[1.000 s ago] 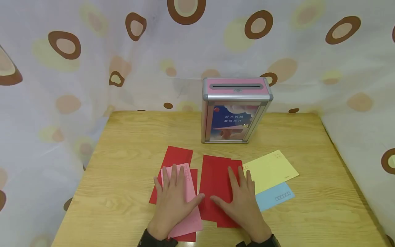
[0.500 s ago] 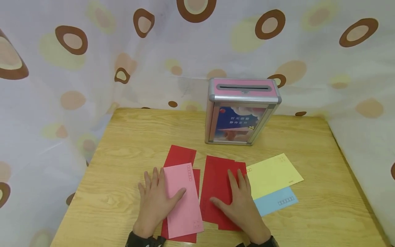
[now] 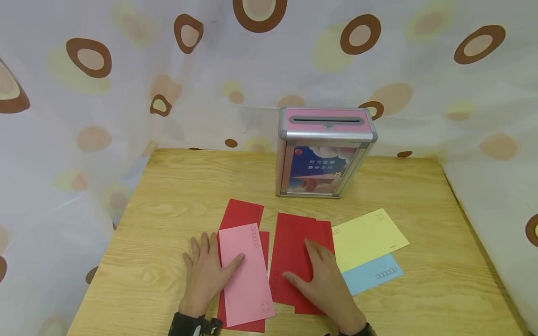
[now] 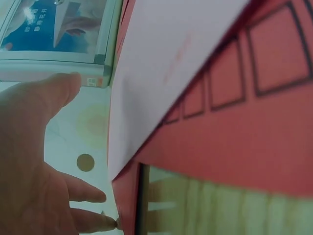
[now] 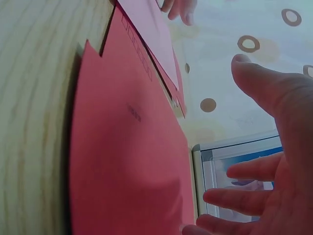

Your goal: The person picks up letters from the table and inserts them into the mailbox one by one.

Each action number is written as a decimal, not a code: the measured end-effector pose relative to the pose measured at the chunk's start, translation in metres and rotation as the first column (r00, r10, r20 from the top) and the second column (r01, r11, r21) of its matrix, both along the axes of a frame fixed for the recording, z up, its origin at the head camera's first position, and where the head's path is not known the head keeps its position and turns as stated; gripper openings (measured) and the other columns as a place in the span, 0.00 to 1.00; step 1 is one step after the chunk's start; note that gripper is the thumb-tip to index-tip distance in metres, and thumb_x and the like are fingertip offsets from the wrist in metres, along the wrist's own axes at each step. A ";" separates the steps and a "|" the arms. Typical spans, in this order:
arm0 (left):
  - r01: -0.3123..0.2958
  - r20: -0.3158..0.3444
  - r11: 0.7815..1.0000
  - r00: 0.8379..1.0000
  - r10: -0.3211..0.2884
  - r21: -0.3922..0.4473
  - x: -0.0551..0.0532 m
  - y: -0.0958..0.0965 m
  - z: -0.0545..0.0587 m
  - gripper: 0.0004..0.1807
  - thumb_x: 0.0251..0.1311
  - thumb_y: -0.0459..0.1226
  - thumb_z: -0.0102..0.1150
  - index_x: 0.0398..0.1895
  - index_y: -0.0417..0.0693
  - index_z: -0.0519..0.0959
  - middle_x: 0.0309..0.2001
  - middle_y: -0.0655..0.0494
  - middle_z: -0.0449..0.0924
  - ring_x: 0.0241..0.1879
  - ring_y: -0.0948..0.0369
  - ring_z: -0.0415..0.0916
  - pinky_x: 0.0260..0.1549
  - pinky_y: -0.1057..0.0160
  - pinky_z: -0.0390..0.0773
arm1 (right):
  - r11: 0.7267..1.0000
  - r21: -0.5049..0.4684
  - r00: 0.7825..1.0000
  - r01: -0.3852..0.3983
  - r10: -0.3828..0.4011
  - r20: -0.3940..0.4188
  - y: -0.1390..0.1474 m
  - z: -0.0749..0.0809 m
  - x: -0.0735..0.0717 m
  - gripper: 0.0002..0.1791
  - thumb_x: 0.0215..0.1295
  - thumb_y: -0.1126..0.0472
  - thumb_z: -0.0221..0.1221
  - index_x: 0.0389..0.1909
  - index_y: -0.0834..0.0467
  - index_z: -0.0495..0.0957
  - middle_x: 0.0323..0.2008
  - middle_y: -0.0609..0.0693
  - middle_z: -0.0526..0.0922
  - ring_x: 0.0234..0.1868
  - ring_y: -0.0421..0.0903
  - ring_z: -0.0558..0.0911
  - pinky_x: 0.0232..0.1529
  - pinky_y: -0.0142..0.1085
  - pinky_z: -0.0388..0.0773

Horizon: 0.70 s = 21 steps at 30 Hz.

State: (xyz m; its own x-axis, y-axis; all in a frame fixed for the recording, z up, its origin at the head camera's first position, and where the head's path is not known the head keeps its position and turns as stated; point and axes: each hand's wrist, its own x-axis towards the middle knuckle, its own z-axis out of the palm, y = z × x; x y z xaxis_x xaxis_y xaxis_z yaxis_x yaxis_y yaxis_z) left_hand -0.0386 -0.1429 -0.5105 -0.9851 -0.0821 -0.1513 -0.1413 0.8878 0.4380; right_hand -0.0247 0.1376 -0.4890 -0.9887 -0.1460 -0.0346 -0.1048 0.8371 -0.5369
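A pink envelope (image 3: 248, 280) lies aslant over red envelopes (image 3: 243, 212) left of centre. My left hand (image 3: 206, 273) is at its left edge, fingers spread, thumb over the pink paper. In the left wrist view, that thumb (image 4: 66, 90) stands apart from the fingers and nothing is held. More red envelopes (image 3: 290, 252) overlap at the centre. Above their right side is my right hand (image 3: 325, 282), its fingers loosely extended. The right wrist view has this hand (image 5: 274, 161) over the red paper, holding nothing; fingertip contact is hard to tell.
A yellow envelope (image 3: 370, 238) overlaps a blue envelope (image 3: 374, 275) right of the red ones. Behind them stands a silver-framed box (image 3: 321, 168) with a slot in its pink top. Patterned cloth (image 3: 201, 93) surrounds the wooden table (image 3: 185, 186) at the back and sides.
My left hand has slid left off most of the pink envelope, uncovering it. The right hand stays over the red envelopes, its fingers now closer together. The head view has shifted slightly.
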 end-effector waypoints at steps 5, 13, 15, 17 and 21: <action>-0.036 -0.002 0.999 0.999 0.036 -0.008 -0.001 0.002 -0.002 0.53 0.58 0.66 0.53 0.73 0.35 0.56 0.72 0.28 0.50 0.71 0.30 0.33 0.60 0.20 0.34 | 1.000 0.030 1.000 -0.009 0.009 0.008 0.000 -0.004 0.005 0.50 0.53 0.29 0.62 0.67 0.61 0.68 0.64 0.59 0.70 0.64 0.57 0.66 0.55 0.53 0.77; -0.103 -0.019 0.995 0.994 0.103 -0.003 -0.006 0.009 0.000 0.49 0.56 0.60 0.59 0.70 0.34 0.60 0.71 0.26 0.52 0.69 0.26 0.38 0.56 0.17 0.38 | 0.998 0.043 0.999 -0.036 0.036 0.002 0.000 -0.004 0.006 0.44 0.53 0.32 0.64 0.61 0.61 0.74 0.60 0.57 0.73 0.61 0.54 0.69 0.55 0.51 0.78; -0.116 -0.009 0.993 0.993 0.116 0.004 -0.007 0.011 0.001 0.49 0.55 0.59 0.61 0.70 0.33 0.59 0.71 0.26 0.51 0.68 0.26 0.38 0.55 0.16 0.40 | 0.998 0.043 0.999 -0.042 0.042 0.004 0.001 -0.004 0.006 0.43 0.53 0.33 0.65 0.60 0.61 0.75 0.59 0.56 0.74 0.60 0.54 0.70 0.55 0.51 0.78; -0.126 0.006 0.992 0.992 0.126 0.009 -0.008 0.014 0.002 0.50 0.54 0.57 0.63 0.70 0.32 0.59 0.71 0.26 0.51 0.68 0.26 0.39 0.55 0.16 0.42 | 0.998 0.046 0.999 -0.050 0.049 0.004 0.002 -0.004 0.006 0.42 0.53 0.34 0.65 0.59 0.61 0.76 0.59 0.56 0.74 0.60 0.54 0.70 0.55 0.50 0.78; -0.130 0.011 0.991 0.992 0.130 0.018 -0.012 0.017 0.005 0.48 0.53 0.55 0.65 0.67 0.30 0.60 0.69 0.27 0.53 0.67 0.27 0.42 0.53 0.16 0.45 | 0.997 0.053 0.998 -0.061 0.062 -0.016 0.004 -0.004 0.005 0.40 0.53 0.35 0.66 0.58 0.61 0.77 0.59 0.57 0.75 0.60 0.55 0.70 0.56 0.51 0.77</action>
State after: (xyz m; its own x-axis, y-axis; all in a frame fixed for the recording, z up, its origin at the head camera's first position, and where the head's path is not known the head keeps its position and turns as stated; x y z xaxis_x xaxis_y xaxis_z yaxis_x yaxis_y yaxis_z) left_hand -0.0504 -0.1264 -0.5059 -0.9648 -0.2061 -0.1634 -0.2589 0.8534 0.4525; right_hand -0.0195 0.1421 -0.4933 -0.9785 -0.2047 -0.0267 -0.1657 0.8556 -0.4904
